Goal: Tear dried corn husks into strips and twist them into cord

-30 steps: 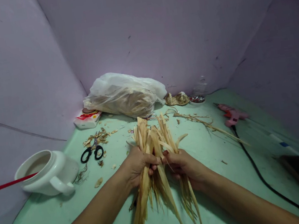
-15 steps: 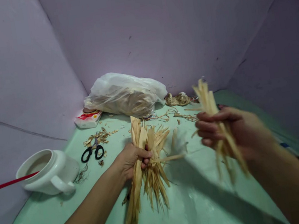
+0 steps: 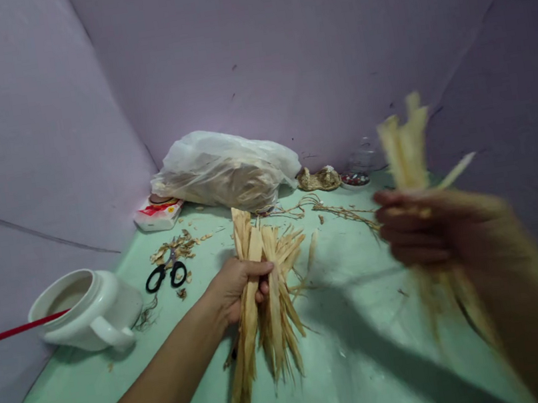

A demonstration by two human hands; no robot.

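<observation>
My left hand (image 3: 241, 283) is closed around long dried corn husk strips (image 3: 246, 356), thumb laid across them. More pale husk strips (image 3: 281, 334) fan out beside its fingertips, low over the table; I cannot tell whether the fingers grip all of them. Raised on the right and smeared by motion, my right hand (image 3: 435, 230) is closed on a smaller bunch of husk strips (image 3: 406, 151). Pieces stick out above and hang below that fist, and one thin strip points right. To the left lie scissors (image 3: 166, 275) with black handles, blades among husk scraps (image 3: 184, 243).
A white pitcher (image 3: 112, 299) lies on its side at left, a red stick (image 3: 20, 329) reaching its mouth. Behind are a filled plastic bag (image 3: 233, 166), a tissue pack (image 3: 159, 216), a braided coil (image 3: 319, 179) and thin twisted cords (image 3: 341, 209). Walls enclose the green table (image 3: 364, 362).
My right hand has moved right and slightly up with its bunch, away from the left hand. The strip that stuck out sideways from the left-hand bundle is gone from there. My left hand stays put.
</observation>
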